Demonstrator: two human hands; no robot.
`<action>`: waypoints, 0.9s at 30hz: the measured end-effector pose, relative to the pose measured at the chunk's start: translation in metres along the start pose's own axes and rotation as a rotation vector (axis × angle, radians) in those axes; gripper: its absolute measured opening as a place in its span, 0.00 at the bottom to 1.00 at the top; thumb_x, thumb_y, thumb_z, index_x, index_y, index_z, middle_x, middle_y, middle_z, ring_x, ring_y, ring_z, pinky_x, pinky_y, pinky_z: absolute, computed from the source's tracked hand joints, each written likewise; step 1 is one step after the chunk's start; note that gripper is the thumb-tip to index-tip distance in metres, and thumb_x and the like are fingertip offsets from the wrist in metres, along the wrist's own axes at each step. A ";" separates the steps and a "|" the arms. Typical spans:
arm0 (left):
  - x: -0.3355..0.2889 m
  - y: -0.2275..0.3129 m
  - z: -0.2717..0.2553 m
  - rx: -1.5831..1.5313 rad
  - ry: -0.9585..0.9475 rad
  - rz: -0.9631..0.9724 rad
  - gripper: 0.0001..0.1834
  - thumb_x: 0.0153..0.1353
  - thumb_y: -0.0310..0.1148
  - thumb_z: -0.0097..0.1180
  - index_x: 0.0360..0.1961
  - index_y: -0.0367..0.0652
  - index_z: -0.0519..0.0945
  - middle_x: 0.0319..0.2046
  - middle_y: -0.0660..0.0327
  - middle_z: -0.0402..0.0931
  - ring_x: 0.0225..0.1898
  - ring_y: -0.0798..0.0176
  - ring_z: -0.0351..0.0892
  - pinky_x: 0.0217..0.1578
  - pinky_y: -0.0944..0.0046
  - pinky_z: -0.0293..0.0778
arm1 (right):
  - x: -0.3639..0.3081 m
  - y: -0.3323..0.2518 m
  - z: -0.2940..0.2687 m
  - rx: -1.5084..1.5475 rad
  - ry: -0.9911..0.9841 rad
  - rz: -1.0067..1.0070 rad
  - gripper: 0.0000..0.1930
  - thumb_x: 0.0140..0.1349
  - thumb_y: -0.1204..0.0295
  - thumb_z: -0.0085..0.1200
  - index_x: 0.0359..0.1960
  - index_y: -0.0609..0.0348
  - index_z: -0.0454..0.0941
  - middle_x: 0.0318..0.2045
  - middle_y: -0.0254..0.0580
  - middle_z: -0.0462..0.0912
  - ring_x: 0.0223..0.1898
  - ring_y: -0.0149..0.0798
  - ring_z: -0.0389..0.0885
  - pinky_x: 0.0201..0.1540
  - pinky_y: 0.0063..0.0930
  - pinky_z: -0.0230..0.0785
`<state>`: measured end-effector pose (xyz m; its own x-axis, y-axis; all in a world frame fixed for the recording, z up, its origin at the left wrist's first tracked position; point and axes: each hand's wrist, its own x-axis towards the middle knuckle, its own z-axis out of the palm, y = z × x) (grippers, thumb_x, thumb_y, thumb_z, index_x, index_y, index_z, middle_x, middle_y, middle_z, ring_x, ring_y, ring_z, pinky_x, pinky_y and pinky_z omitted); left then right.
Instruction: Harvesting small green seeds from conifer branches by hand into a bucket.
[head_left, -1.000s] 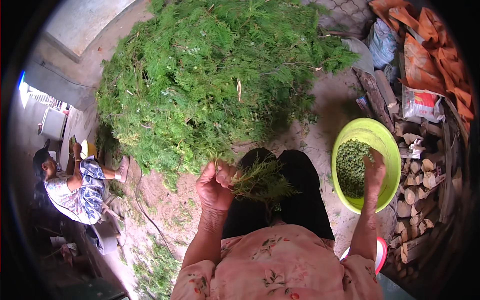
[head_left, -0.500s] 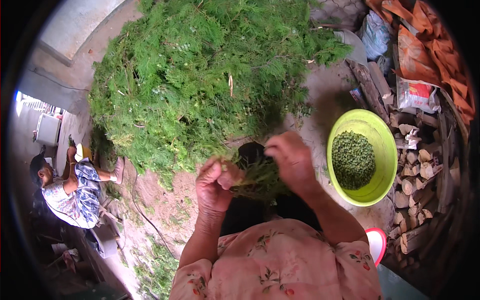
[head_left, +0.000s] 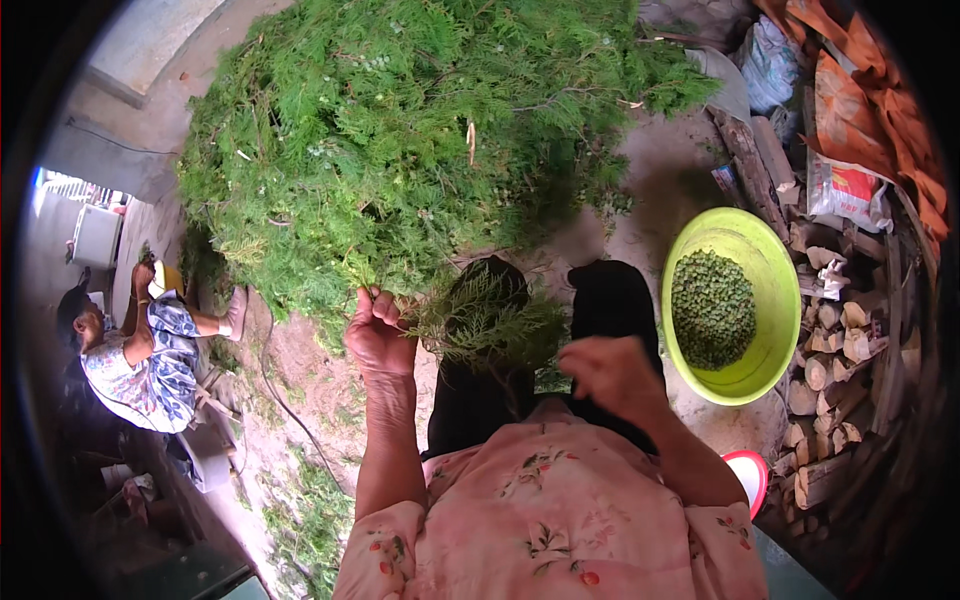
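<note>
A feathery green evergreen branch (head_left: 485,322) lies across my lap, over dark trousers, its stem running back toward my shirt. My left hand (head_left: 382,338) is raised at the left of the branch, thumb and fingers pinched together in front of the large pile of cut evergreen branches (head_left: 400,130). Whatever sits between those fingertips blends with the greenery. At the right of the branch hovers my right hand (head_left: 615,375), fingers curled in and slightly blurred; I cannot make out anything in them. A yellow-green basin (head_left: 776,345) at the right holds small round green cones (head_left: 713,310).
Split firewood (head_left: 835,350) is stacked along the right, beneath orange sheeting (head_left: 860,110). A red-rimmed white basin (head_left: 745,475) stands by my right elbow. At the left, another person (head_left: 150,350) sits low. A dark cable (head_left: 290,405) crosses the floor, near loose green sprigs (head_left: 310,515).
My hands have moved apart: the left went left and up toward the pile, the right came down closer to my body. The branch on my lap now shows more fully between them.
</note>
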<state>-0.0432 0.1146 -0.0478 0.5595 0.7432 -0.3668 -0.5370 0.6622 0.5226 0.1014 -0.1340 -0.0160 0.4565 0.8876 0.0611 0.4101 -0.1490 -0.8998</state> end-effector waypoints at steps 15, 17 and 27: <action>0.007 0.017 -0.003 -0.072 0.081 0.171 0.17 0.62 0.44 0.43 0.39 0.39 0.71 0.36 0.56 0.75 0.38 0.60 0.72 0.48 0.58 0.64 | 0.022 -0.012 0.058 0.344 -0.158 0.366 0.12 0.51 0.67 0.53 0.21 0.67 0.74 0.16 0.43 0.74 0.18 0.33 0.73 0.21 0.27 0.64; 0.002 0.025 -0.001 -0.003 0.068 0.163 0.22 0.61 0.45 0.45 0.48 0.38 0.68 0.49 0.52 0.69 0.49 0.56 0.69 0.55 0.56 0.59 | 0.035 -0.023 0.044 0.615 -0.086 0.490 0.09 0.56 0.70 0.50 0.23 0.64 0.75 0.15 0.33 0.72 0.15 0.22 0.68 0.18 0.16 0.59; -0.070 -0.032 0.076 0.750 -0.218 0.150 0.09 0.57 0.33 0.53 0.31 0.37 0.77 0.21 0.63 0.75 0.24 0.72 0.71 0.30 0.73 0.68 | 0.070 0.005 0.003 1.272 -0.179 0.003 0.10 0.60 0.66 0.46 0.29 0.62 0.73 0.34 0.43 0.73 0.41 0.39 0.70 0.41 0.30 0.62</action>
<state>-0.0172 0.0341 0.0201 0.6674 0.7327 -0.1333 -0.0916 0.2583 0.9617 0.1329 -0.0710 -0.0178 0.3038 0.9486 0.0888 -0.6748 0.2801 -0.6828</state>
